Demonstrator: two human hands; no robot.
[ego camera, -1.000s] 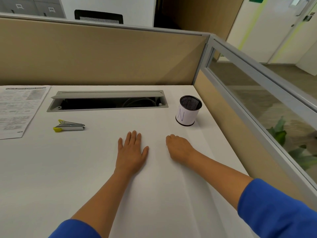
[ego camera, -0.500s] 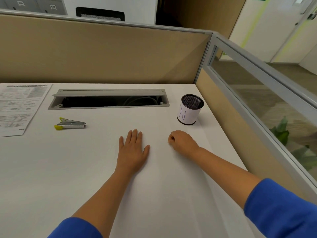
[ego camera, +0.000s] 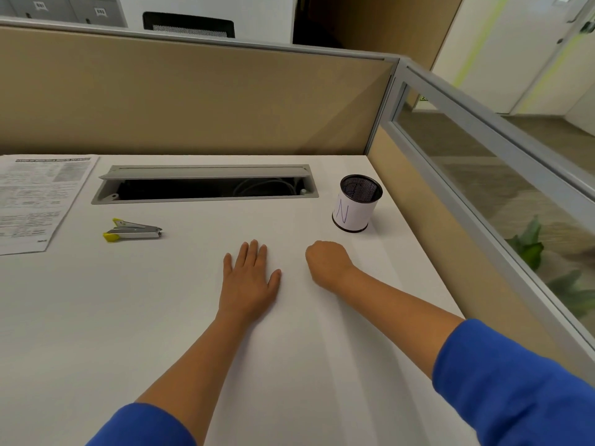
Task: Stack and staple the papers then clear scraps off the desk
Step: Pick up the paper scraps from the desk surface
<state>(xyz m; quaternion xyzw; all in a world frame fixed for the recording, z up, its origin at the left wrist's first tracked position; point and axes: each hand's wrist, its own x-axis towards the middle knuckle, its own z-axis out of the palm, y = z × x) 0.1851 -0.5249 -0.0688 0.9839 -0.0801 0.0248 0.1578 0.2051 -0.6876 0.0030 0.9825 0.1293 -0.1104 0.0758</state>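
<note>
My left hand (ego camera: 249,280) lies flat, palm down, on the white desk (ego camera: 96,317), fingers together and holding nothing. To its right my right hand (ego camera: 326,263) is curled into a fist on the desk; whether anything is inside it cannot be seen. A printed paper sheet (ego camera: 32,201) lies at the far left edge. A silver stapler with yellow tips (ego camera: 132,231) rests between that sheet and my hands. A black mesh cup with a white label (ego camera: 355,204) stands beyond my right hand. No loose scraps show on the desk.
A grey cable tray with an open lid (ego camera: 206,185) is set into the desk at the back. A tan partition (ego camera: 193,98) closes the back, and a glass-topped partition (ego camera: 483,175) closes the right side.
My right hand has curled from loosely bent fingers into a tight fist and shifted slightly toward the cup. The left hand has stayed flat in place.
</note>
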